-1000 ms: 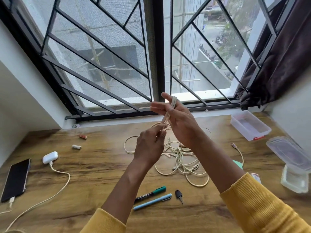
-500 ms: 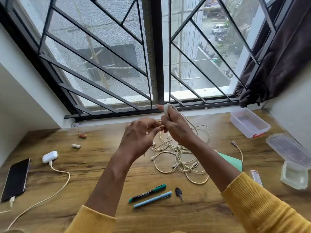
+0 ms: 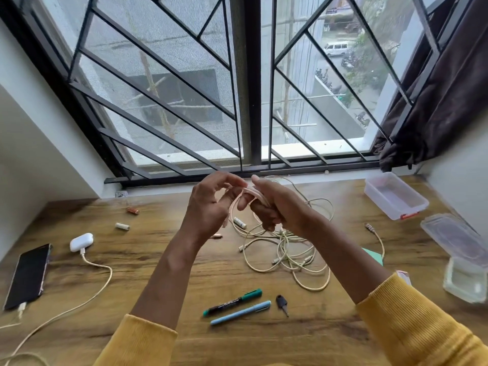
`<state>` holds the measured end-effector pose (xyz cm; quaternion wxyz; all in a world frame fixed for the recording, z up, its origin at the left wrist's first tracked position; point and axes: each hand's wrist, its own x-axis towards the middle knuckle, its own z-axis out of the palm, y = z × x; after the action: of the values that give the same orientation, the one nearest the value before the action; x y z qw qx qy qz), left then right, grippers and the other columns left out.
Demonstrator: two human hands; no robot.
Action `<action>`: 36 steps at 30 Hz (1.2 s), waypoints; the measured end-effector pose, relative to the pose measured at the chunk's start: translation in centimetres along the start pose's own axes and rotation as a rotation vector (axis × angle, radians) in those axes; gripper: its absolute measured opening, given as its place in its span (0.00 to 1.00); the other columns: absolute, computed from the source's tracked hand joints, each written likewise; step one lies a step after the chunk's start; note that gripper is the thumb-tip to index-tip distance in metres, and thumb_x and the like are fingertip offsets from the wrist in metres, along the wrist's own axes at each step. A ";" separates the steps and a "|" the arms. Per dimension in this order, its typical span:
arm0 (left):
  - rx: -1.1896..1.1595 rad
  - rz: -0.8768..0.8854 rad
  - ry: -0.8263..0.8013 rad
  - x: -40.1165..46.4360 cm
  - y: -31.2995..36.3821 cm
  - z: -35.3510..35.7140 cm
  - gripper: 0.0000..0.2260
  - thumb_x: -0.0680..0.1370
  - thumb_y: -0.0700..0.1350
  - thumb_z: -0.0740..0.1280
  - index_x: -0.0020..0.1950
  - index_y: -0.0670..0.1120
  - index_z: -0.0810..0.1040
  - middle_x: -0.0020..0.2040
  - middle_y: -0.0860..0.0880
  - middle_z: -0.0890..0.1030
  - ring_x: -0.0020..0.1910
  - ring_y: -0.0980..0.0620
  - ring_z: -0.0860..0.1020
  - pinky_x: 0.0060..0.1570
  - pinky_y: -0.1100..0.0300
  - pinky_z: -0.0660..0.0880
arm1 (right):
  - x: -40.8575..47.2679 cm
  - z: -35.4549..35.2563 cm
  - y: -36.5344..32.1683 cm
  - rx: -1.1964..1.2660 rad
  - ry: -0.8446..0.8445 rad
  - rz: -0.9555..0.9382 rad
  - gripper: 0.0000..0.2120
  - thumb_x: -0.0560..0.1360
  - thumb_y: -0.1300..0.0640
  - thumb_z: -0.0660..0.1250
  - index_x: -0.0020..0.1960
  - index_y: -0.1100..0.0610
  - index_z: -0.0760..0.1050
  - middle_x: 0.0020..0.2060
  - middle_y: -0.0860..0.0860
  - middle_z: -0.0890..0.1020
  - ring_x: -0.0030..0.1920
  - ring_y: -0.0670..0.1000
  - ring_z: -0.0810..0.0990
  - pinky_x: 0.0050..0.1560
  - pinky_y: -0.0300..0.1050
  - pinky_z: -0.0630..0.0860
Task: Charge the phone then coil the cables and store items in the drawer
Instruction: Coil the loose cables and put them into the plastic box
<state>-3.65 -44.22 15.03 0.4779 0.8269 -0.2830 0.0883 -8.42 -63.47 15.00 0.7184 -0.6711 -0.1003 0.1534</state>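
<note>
Above the table's [image 3: 184, 260] middle, the right hand [image 3: 277, 207] grips a pale cable coil [image 3: 253, 192]; the left hand [image 3: 211, 204] pinches its loose strand.

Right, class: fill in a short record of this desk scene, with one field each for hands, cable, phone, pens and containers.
hands: left hand and right hand both grip a pale pinkish cable, raised above the wooden desk
cable: looped around the right hand's fingers
phone: black smartphone lies at far left, cream cord plugged into its near end
pens: green-capped black marker beside light blue pen
containers: clear plastic box without its lid, at right by the window
</note>
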 end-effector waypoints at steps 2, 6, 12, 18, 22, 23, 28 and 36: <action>-0.074 -0.036 -0.004 0.0 -0.2 0.1 0.06 0.81 0.42 0.74 0.52 0.53 0.86 0.51 0.58 0.86 0.54 0.56 0.84 0.58 0.53 0.80 | -0.1 -0.2 -0.1 0.035 -0.040 -0.028 0.23 0.86 0.45 0.57 0.56 0.63 0.81 0.26 0.50 0.58 0.25 0.49 0.56 0.31 0.46 0.64; -0.210 -0.125 0.007 0.0 0.0 0.5 0.07 0.81 0.41 0.74 0.52 0.54 0.86 0.49 0.56 0.87 0.52 0.55 0.85 0.53 0.53 0.80 | -0.2 -0.3 0.3 0.080 -0.062 -0.106 0.15 0.86 0.55 0.59 0.60 0.65 0.80 0.29 0.52 0.58 0.27 0.50 0.58 0.37 0.49 0.65; -0.329 -0.163 0.078 -0.2 -0.3 1.1 0.08 0.80 0.37 0.73 0.54 0.49 0.87 0.50 0.49 0.88 0.49 0.45 0.87 0.51 0.42 0.85 | -0.2 -0.3 0.3 0.163 -0.047 -0.173 0.16 0.87 0.58 0.56 0.63 0.69 0.77 0.32 0.52 0.66 0.31 0.47 0.65 0.34 0.43 0.65; -0.417 -0.241 0.138 -0.1 0.5 2.2 0.06 0.80 0.44 0.76 0.54 0.44 0.87 0.48 0.47 0.88 0.45 0.44 0.88 0.46 0.46 0.86 | -0.2 0.2 -0.4 0.229 0.040 -0.210 0.20 0.88 0.57 0.54 0.64 0.71 0.77 0.30 0.54 0.67 0.30 0.50 0.67 0.31 0.42 0.73; -0.447 -0.258 0.125 -0.1 0.6 2.9 0.06 0.81 0.38 0.73 0.56 0.47 0.86 0.47 0.43 0.87 0.41 0.44 0.88 0.42 0.45 0.86 | 0.0 0.5 -1.1 0.282 0.033 -0.236 0.22 0.89 0.57 0.51 0.67 0.74 0.74 0.29 0.53 0.70 0.31 0.53 0.70 0.34 0.43 0.75; -0.465 -0.269 0.124 -0.2 0.8 3.1 0.07 0.81 0.38 0.73 0.58 0.47 0.86 0.48 0.43 0.87 0.41 0.45 0.88 0.41 0.46 0.86 | 0.2 0.5 -1.3 0.292 0.033 -0.242 0.22 0.89 0.57 0.51 0.67 0.74 0.73 0.29 0.53 0.72 0.32 0.54 0.72 0.36 0.44 0.75; -0.616 -0.365 0.108 -0.5 1.7 3.8 0.10 0.80 0.40 0.75 0.59 0.39 0.83 0.44 0.41 0.87 0.39 0.42 0.87 0.41 0.48 0.85 | 0.7 0.2 -1.4 0.354 0.039 -0.281 0.17 0.88 0.57 0.55 0.69 0.67 0.73 0.36 0.53 0.77 0.38 0.54 0.79 0.44 0.49 0.75; -0.750 -0.471 0.016 -0.6 2.4 3.7 0.09 0.82 0.36 0.70 0.63 0.37 0.82 0.50 0.38 0.88 0.44 0.41 0.87 0.45 0.52 0.85 | 1.2 -0.2 -0.7 0.386 0.201 -0.307 0.18 0.87 0.61 0.58 0.75 0.65 0.68 0.44 0.56 0.81 0.43 0.52 0.81 0.45 0.46 0.78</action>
<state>-5.91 -48.00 14.65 0.7540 0.6376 -0.0958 -0.1254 -7.18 -63.30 15.63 0.8542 -0.5105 -0.0982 -0.0084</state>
